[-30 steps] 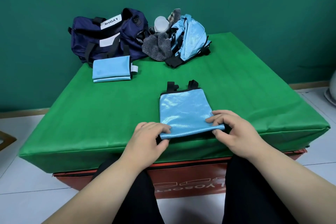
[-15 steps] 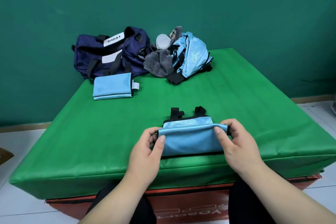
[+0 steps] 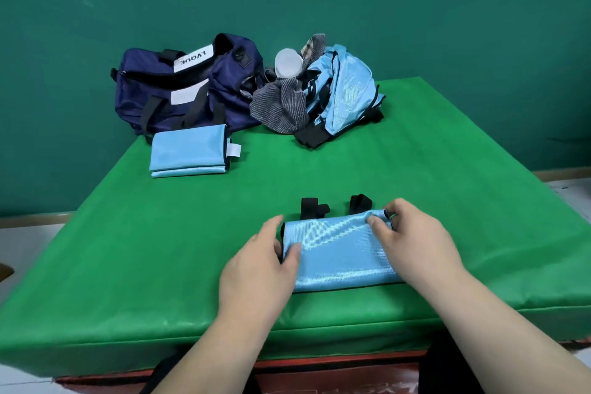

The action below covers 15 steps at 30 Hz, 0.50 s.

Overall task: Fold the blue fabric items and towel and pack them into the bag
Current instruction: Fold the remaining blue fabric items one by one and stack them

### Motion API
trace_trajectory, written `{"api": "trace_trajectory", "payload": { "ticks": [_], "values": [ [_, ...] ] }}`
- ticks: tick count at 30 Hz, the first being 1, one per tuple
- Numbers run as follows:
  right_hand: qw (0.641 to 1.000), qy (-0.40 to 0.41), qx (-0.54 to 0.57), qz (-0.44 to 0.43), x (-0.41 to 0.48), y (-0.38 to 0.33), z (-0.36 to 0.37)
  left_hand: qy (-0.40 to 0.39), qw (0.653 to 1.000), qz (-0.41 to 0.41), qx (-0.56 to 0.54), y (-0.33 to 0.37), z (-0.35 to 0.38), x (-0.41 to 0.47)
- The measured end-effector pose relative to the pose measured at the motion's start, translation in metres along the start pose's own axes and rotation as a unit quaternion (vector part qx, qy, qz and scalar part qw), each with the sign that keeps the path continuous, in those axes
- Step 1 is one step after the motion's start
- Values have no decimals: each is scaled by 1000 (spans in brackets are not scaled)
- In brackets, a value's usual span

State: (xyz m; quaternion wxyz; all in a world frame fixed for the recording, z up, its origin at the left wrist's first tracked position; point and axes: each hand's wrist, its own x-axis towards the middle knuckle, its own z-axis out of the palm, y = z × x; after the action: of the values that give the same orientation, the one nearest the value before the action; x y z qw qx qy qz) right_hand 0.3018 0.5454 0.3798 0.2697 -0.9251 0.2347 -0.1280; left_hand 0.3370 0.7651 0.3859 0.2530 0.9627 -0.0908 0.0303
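blue fabric item (image 3: 339,253): long axis left-right, straps (image 3: 309,206) pointing away
left hand (image 3: 259,262): grip pinches left end
right hand (image 3: 412,240): grip pinches right corner

Soft, even light falls from overhead, bright enough that shadows stay faint. Only a thin dark line sits under the folded blue fabric (image 3: 339,253) at 6 o'clock. Its shiny weave throws white streaks of glare. The green mat (image 3: 160,249) shows a pale sheen along its front edge near 7 o'clock. My wide lens bows the mat's sides, and the bottom corners look slightly soft.
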Motion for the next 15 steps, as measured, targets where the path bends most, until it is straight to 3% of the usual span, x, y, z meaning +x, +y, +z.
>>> {"api": "trace_trajectory", "payload": {
  "ticks": [2, 4, 6, 8, 11, 13, 15],
  "values": [
    [1000, -2, -25, 11, 2, -2, 0, 28, 999, 25, 34, -6, 0, -1],
    [999, -11, -42, 21, 4, -1, 2, 65, 987, 134, 51, -11, 6, -4],
    [999, -5, -42, 16, 4, -2, 1, 49, 965, 247, 75, -9, 15, -10],
    [998, 46, -41, -28, 1, -3, -3, 1, 947, 298, 121, -6, 29, -15],
    [979, 106, -60, -165, -12, -11, -3, -40, 939, 287, 183, -4, 45, -17],
    [965, 43, -103, -236, -21, -17, 6, -49, 937, 280, 201, -4, 48, -16],
    [959, -78, -151, -227, -29, -19, 17, -52, 936, 278, 212, -4, 48, -15]
  ]
}}
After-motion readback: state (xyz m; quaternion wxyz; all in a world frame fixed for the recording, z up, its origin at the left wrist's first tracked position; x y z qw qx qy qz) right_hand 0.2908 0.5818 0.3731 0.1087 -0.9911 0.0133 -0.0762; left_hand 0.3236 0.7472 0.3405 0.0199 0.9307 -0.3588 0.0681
